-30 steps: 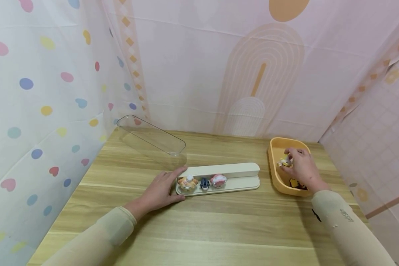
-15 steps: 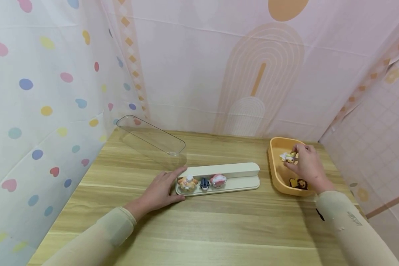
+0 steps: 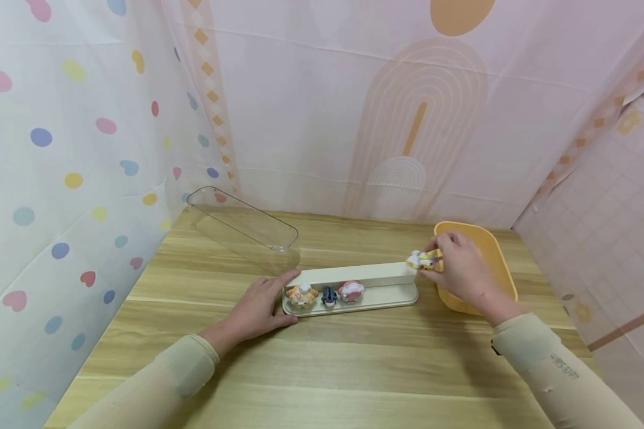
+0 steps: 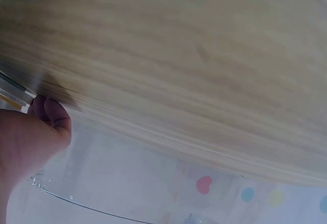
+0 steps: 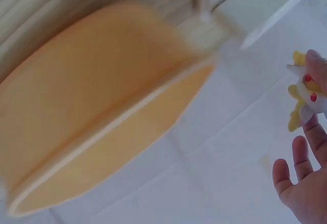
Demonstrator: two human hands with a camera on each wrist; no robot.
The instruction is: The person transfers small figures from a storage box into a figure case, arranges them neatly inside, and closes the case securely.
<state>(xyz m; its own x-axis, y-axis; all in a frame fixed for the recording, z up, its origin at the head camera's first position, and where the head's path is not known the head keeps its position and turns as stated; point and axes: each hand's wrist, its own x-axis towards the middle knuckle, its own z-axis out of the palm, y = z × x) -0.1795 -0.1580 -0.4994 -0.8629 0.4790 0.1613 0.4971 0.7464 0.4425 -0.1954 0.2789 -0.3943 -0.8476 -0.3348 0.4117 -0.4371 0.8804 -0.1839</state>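
Observation:
In the head view, my left hand (image 3: 257, 307) holds the left end of a long cream display base (image 3: 389, 296), thumb at its front and fingers at its back. On the base's lower step stand an orange-and-white figurine (image 3: 302, 295), a small dark blue one (image 3: 330, 297) and a pink-and-white one (image 3: 351, 291). My right hand (image 3: 464, 271) pinches a white-and-yellow figurine (image 3: 423, 260) over the base's right end. Red spots show on this figurine (image 5: 310, 88) in the right wrist view, where the thumb and a finger grip it and other fingers are spread.
An orange bin (image 3: 494, 253) stands right of the base, partly hidden by my right hand and forearm. Behind the base on the left lies a clear plastic cover (image 3: 247, 223). Fabric walls (image 3: 300, 119) border the wooden table (image 3: 322, 363).
My right hand has lifted the white-and-yellow figurine out of the orange bin and carried it left to the base's right end. The left hand and the base have stayed put.

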